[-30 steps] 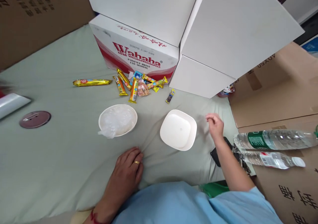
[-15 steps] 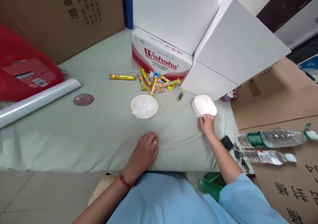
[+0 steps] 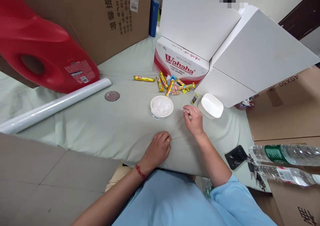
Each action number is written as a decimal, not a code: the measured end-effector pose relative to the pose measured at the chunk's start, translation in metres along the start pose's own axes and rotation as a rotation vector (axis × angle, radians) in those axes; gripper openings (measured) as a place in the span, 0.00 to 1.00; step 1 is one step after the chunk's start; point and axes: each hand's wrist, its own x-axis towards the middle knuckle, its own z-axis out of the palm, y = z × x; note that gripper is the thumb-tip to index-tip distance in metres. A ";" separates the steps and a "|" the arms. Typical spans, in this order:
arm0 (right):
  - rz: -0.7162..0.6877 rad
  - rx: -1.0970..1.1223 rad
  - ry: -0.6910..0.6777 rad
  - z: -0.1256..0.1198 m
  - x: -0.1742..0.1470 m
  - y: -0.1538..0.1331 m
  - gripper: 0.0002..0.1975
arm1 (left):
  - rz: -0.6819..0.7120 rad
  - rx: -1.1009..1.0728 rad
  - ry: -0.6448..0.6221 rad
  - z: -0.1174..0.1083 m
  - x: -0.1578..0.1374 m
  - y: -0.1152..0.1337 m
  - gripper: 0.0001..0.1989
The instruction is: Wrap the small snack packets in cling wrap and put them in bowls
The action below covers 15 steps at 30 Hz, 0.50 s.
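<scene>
Palm down on the cloth near the front edge, my left hand (image 3: 159, 148) rests with its fingers curled together and nothing seen in them. A ring and a red string bracelet are on it. My right hand (image 3: 194, 120) is over the cloth between a round white paper bowl (image 3: 156, 115) and a white square-cornered plastic container (image 3: 212, 114). Its fingers are bent, the thumb apart, with nothing held. Crumpled clear plastic (image 3: 162, 105) fills the bowl's mouth. A small dark-and-yellow wrapped candy (image 3: 194, 98) lies just beyond the right hand.
Several yellow snack packets (image 3: 169, 87) lie before a Wahaha carton (image 3: 181, 61), with white boxes (image 3: 258, 50) behind. A red jug (image 3: 55, 52), a white roll (image 3: 60, 104) and a round brown disc (image 3: 112, 96) are left. A phone (image 3: 235, 157), keys and bottles (image 3: 287, 153) are right.
My right hand has let go of the white container's rim and moved left, towards the paper bowl. My left hand stays on the cloth. The view has shifted left.
</scene>
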 end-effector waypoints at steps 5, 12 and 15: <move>-0.014 0.137 -0.043 0.025 0.024 -0.048 0.33 | -0.022 -0.052 0.007 0.001 -0.001 -0.001 0.11; -0.013 0.241 -0.019 0.051 0.025 -0.062 0.16 | -0.011 -0.112 0.020 -0.001 -0.003 -0.003 0.11; 0.126 0.481 0.125 0.040 0.015 -0.063 0.14 | -0.019 -0.214 0.068 -0.004 -0.004 -0.003 0.10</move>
